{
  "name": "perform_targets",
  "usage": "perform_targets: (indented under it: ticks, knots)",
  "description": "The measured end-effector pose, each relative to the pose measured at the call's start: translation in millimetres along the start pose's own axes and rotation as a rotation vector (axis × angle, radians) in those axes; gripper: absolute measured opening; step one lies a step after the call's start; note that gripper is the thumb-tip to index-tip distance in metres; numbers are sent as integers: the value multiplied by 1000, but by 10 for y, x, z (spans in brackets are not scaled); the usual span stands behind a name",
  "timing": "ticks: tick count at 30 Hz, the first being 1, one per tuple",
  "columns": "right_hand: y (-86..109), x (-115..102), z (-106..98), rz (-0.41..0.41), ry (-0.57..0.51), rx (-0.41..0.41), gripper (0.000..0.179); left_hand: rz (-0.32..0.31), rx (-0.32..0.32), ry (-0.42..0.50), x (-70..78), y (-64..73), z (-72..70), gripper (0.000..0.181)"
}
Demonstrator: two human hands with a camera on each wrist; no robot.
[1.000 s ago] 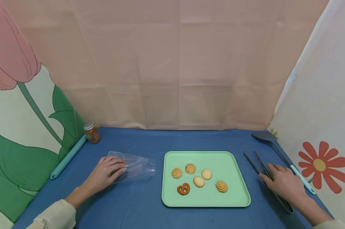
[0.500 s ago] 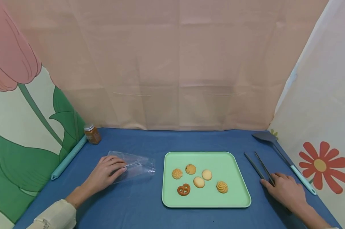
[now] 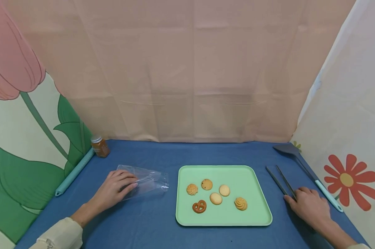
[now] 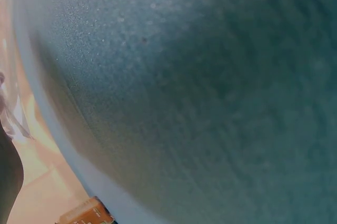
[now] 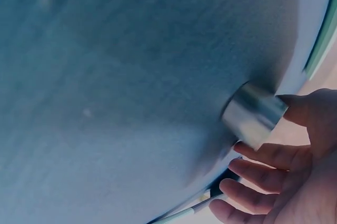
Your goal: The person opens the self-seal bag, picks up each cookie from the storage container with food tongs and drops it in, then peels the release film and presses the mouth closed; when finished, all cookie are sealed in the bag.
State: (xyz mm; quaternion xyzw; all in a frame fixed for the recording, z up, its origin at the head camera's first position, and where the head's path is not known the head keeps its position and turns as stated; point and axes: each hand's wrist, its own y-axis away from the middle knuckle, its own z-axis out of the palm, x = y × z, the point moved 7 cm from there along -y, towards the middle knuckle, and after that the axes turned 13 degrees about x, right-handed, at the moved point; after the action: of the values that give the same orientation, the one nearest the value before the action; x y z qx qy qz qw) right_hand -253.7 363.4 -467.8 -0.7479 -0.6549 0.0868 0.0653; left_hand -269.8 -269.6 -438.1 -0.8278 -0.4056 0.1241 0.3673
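On the left in the head view, my left hand [image 3: 117,188] holds a clear plastic bag [image 3: 153,180] that lies on the blue cloth. At the right, my right hand [image 3: 310,207] has its thumb and fingers on either side of dark metal tongs [image 3: 275,180], which still lie on the table. The right wrist view shows the bent shiny end of the tongs [image 5: 254,113] between thumb and fingers. Between the hands stands a light green tray [image 3: 224,221] bearing several biscuits [image 3: 216,198] and a pretzel [image 3: 199,206]. The left wrist view shows mostly cloth.
A spatula [image 3: 319,188] with a grey head and pale blue handle lies along the right edge. At the left edge lies a teal roll [image 3: 75,172]. Behind it stands a small brown jar [image 3: 100,147] with a silver lid. Walls of printed cloth enclose the table.
My right hand has slid a little toward the near end of the tongs and its fingers have closed in around them. The left hand and the bag have stayed put.
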Motion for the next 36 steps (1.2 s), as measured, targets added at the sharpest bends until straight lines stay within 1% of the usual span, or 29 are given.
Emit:
perform_targets:
  ticks: [5, 8, 11, 14, 19, 22, 29, 36]
  knots:
    - [-1, -45, -78, -37, 2, 79, 52, -1, -1, 3, 1, 5, -1, 18]
    - [-17, -55, -138, -48, -1, 99, 48, -3, -5, -5, -4, 8, -1, 18]
    - [-49, -72, -223, -62, -17, 106, 44, -1, -6, -12, -9, 9, -5, 19]
    - [-83, -109, -334, -83, -54, 116, 39, 2, 0, -12, -13, 6, -15, 19]
    - [-122, -209, -487, -99, -141, 104, 36, 10, 14, -6, -20, 0, -33, 20]
    - [-149, -279, -550, -116, -178, 110, 39, 15, 20, 0, -19, -5, -39, 20]
    - [-213, -377, -585, -141, -222, 73, 66, 21, 20, 3, -9, -13, -33, 20]
    - [-210, -529, -632, -176, -297, 40, 70, 6, 8, -4, -22, -9, -19, 20]
